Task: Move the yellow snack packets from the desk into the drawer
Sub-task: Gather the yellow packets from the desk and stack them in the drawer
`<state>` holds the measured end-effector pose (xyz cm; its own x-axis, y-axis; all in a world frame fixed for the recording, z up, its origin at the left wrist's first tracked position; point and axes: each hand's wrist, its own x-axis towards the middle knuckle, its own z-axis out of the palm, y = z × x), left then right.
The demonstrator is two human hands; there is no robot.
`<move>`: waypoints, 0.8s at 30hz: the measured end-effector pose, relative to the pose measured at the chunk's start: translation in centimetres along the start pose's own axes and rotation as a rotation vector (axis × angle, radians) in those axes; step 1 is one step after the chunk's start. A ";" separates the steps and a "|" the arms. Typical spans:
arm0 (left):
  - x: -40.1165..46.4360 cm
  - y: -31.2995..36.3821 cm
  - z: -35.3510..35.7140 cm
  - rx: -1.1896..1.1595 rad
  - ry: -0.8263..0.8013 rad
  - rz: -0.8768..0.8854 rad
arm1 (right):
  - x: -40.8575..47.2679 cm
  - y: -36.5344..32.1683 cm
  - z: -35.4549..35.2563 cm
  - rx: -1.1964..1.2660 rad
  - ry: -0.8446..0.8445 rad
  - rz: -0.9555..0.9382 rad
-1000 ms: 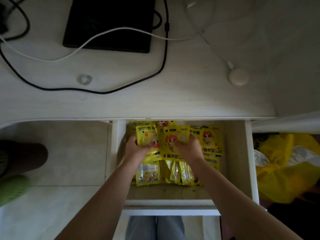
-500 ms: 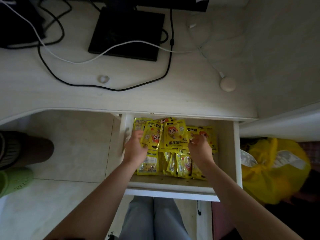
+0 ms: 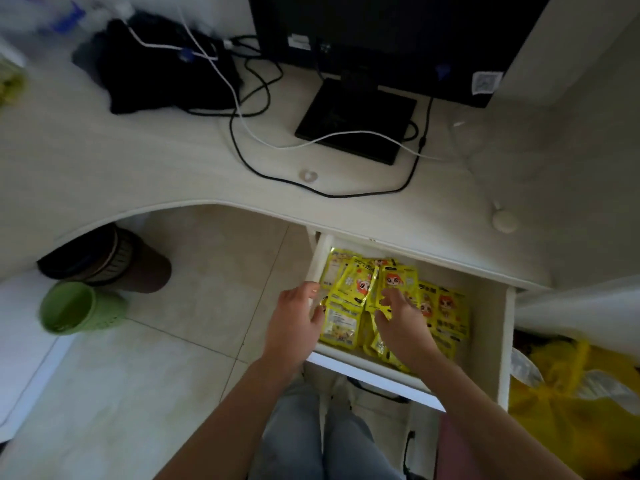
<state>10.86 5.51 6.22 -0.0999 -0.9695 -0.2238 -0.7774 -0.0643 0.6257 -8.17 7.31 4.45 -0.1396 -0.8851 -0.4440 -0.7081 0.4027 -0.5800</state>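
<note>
- Yellow snack packets (image 3: 394,303) fill the open drawer (image 3: 485,327) in an overlapping heap from its near edge to the far edge under the desk (image 3: 173,168); I cannot count them exactly, but roughly ten or more show
- left hand (image 3: 296,323) hangs over the drawer's left wall, fingers loosely spread, fingertips just touching the left-most packets, holding nothing
- right hand (image 3: 398,317) rests on the middle of the heap, fingers curled down onto the packets; whether it pinches one I cannot tell
- packets lie straight beneath and beyond both hands, long axes running near to far; the right hand is nearer the heap's centre
- desk beyond carries no clearly visible packets, so the move looks nearly done
</note>
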 end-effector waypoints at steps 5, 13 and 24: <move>-2.9 -2.6 -2.9 -0.003 0.080 -0.097 | -0.2 -4.8 2.6 -0.025 -0.062 -0.149; -5.6 -10.0 -8.7 0.008 0.204 -0.308 | -0.5 -12.9 7.8 -0.148 -0.188 -0.366; -7.5 -23.9 -19.1 0.008 0.348 -0.522 | 0.8 -26.4 17.2 -0.248 -0.295 -0.477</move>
<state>42.05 9.81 7.26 0.5011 -0.8310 -0.2414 -0.6738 -0.5497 0.4938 22.29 0.00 7.66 0.4054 -0.8379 -0.3654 -0.7903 -0.1203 -0.6008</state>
